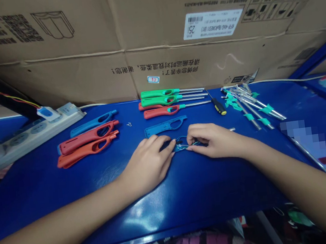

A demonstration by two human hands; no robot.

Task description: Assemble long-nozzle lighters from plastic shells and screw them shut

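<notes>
A blue gas lighter body (179, 148) lies on the table between my hands, its casing opened, with thin light wires showing inside. My left hand (150, 161) is closed over its handle end, thumb and fingertips pressing at the edge. My right hand (215, 141) is pinched over the other end, with a thin wire running into its fingertips. A metal tube tip (231, 129) sticks out past my right hand. Just behind lies a loose blue casing half (165, 127). My hands cover most of the opened lighter.
Red and orange casings (89, 141) lie left, by small screws (129, 124) and a power strip (33, 132). Green and red lighters (160, 100) stand behind, beside a screwdriver (218, 106). Metal tubes with green parts (248, 105) lie right. A cardboard wall (86, 80) closes off the back.
</notes>
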